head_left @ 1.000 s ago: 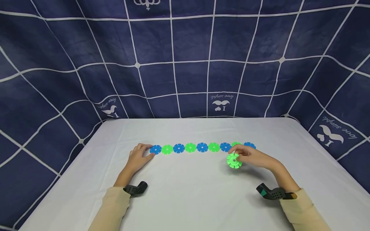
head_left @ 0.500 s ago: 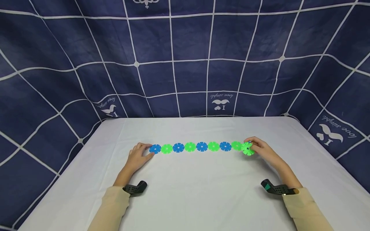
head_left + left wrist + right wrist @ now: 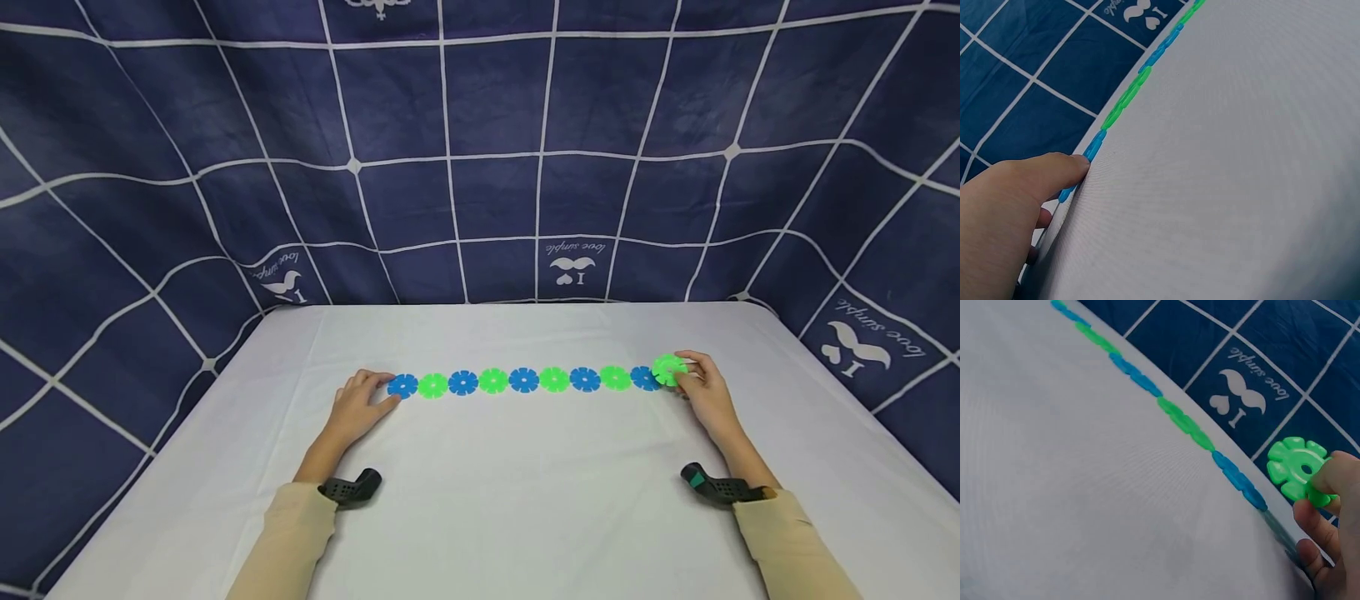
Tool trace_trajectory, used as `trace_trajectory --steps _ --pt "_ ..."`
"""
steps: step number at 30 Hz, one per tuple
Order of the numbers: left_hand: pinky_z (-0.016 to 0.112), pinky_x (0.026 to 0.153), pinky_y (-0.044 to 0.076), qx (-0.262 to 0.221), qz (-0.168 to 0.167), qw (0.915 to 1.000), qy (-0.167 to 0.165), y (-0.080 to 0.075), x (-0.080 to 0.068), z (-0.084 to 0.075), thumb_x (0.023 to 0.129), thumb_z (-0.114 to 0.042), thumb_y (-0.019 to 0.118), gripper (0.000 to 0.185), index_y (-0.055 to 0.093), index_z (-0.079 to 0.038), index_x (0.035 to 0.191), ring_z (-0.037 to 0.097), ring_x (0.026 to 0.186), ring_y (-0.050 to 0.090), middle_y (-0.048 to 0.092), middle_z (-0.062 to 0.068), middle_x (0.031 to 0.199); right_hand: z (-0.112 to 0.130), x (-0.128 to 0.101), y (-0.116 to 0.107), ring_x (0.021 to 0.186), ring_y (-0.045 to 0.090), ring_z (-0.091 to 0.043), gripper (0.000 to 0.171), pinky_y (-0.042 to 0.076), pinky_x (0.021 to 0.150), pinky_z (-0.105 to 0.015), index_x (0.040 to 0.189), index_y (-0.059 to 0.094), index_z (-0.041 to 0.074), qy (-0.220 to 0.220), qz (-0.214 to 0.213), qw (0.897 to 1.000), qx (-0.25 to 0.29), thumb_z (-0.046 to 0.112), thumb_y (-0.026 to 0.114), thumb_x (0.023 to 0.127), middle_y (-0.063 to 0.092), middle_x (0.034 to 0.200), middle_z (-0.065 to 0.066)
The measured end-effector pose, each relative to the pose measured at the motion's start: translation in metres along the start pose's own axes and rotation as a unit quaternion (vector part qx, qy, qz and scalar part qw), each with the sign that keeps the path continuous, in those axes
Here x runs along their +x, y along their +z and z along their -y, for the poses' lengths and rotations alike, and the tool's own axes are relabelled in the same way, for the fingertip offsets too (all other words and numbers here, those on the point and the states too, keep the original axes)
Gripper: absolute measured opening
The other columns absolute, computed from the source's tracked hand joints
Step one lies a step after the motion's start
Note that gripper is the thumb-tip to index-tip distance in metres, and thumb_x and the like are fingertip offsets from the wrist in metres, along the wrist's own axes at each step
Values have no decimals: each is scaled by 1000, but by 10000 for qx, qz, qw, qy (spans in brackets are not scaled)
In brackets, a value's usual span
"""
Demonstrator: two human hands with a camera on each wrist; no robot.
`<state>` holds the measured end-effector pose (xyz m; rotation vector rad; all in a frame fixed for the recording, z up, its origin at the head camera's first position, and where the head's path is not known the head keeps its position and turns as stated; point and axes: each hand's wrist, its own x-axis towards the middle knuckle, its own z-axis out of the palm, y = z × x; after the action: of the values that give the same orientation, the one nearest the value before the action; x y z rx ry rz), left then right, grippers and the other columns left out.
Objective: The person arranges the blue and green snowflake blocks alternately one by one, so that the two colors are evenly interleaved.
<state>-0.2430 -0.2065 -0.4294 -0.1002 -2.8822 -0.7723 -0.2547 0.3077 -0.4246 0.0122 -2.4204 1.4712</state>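
A bright green notched plastic disc (image 3: 668, 368) is pinched in the fingers (image 3: 1335, 478) of the right hand (image 3: 703, 393), tilted up off the white cloth-covered table (image 3: 480, 500) at the right end of a row of flat blue and green plastic discs (image 3: 523, 381). The row's long axis runs left to right across the table, and the held disc sits just beside the last blue disc (image 3: 643, 377); whether they touch cannot be told. At the far end, the left hand (image 3: 358, 407) rests with relaxed fingers against the leftmost blue disc (image 3: 402, 386). Bare cloth lies to the right of the row before the table's edge, with a navy grid-patterned backdrop (image 3: 480, 150) behind.
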Motion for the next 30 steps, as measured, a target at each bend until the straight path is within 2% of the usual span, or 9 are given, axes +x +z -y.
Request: trace_trajectory --steps 6,9,12,15,18,26,30 --pt "45 87 28 -34 -66 10000 28 -1 0 -1 84 -36 59 48 54 -8 123 31 111 43 49 14 118 0 -1 4 66 45 8 42 38 55 -13 131 34 2 46 -258 9978 -607 13 45 92 53 104 -10" --pt "44 86 29 -26 -32 10000 37 -1 -1 -1 84 -36 58 49 53 -8 123 31 110 44 49 14 118 -1 -1 3 69 41 5 43 35 57 -11 131 34 2 237 -520 9942 -915 11 46 91 53 110 -18" --pt "45 87 28 -43 -10 10000 25 -1 -1 -1 84 -37 58 49 53 -8 124 31 110 44 49 14 118 -2 -1 1 77 47 -8 44 35 65 -18 131 35 0 435 -739 9874 -1328 9 46 90 54 111 -23" --pt "45 88 28 -65 -32 10000 26 -2 0 -2 85 -38 57 49 54 -9 123 30 110 44 49 14 118 -2 -1 1 86 52 -29 44 35 77 -36 130 36 -3 544 -853 9797 -1732 10 48 89 55 110 -27" --pt "45 88 28 -66 -39 10000 37 -2 0 -2 85 -38 57 49 53 -9 123 31 110 44 50 14 118 -3 -2 0 95 47 -39 44 29 83 -49 127 40 -7 598 -825 9724 -2099 13 50 89 53 108 -29" --pt "44 86 28 -38 -52 10000 32 -1 -1 -1 84 -37 58 49 54 -9 123 31 110 44 50 14 118 -5 -4 -1 110 35 -46 48 23 89 -55 124 44 -10 714 -529 9581 -2725 23 49 89 39 121 -33" --pt "44 85 28 -12 -73 10000 28 -1 -1 -1 84 -36 58 49 53 -8 123 31 110 44 50 15 118 -3 -4 -2 113 33 -48 46 22 87 -56 124 45 -7 622 -446 9571 -2793 23 47 89 38 125 -34"
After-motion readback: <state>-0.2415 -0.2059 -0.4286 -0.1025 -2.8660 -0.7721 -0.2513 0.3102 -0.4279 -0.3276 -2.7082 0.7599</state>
